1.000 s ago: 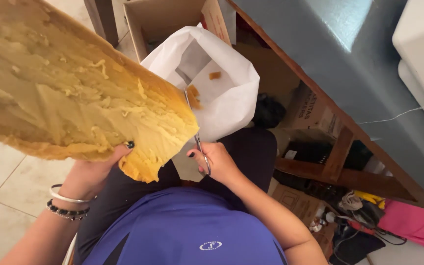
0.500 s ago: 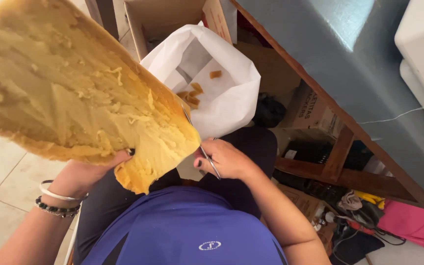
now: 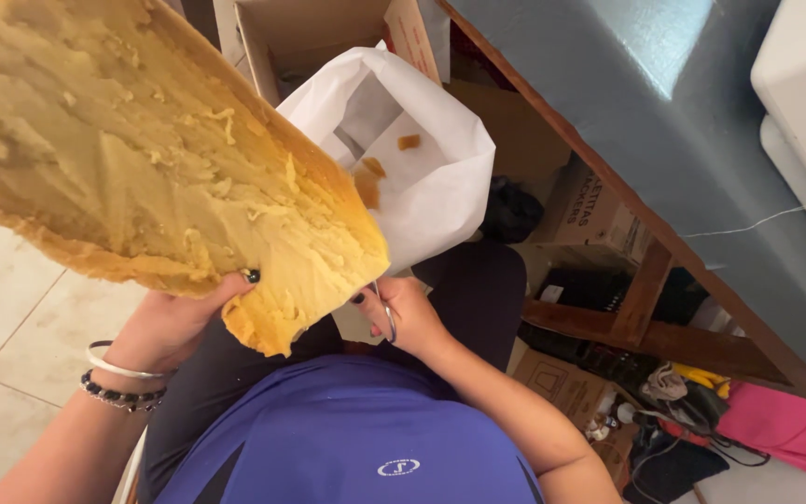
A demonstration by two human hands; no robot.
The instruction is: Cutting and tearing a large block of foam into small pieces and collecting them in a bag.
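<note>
Left hand [image 3: 174,322]: raised from below, fingers curled shut on the lower edge of a large yellow slab [image 3: 156,163], thumb with dark nail pressed on its face. Two bracelets [image 3: 118,383] at the wrist.

Yellow slab: broad, flat, rough and crumbly on its face, darker brownish rim; held tilted across the upper left of the view, its lower corner hanging down over the lap.

Right hand [image 3: 403,317]: closed around the metal handles of scissors [image 3: 386,313], just beside the slab's lower right edge. The blades are hidden behind the slab.

White bag [image 3: 422,177]: open, standing in front of the knees, partly behind the slab; a few small brown pieces [image 3: 409,142] lie inside.

Surroundings: cardboard box [image 3: 314,37] behind the bag; blue-topped wooden table [image 3: 664,121] to the right; boxes, cables and a pink cloth [image 3: 785,429] under it; tiled floor [image 3: 2,308] at left.
</note>
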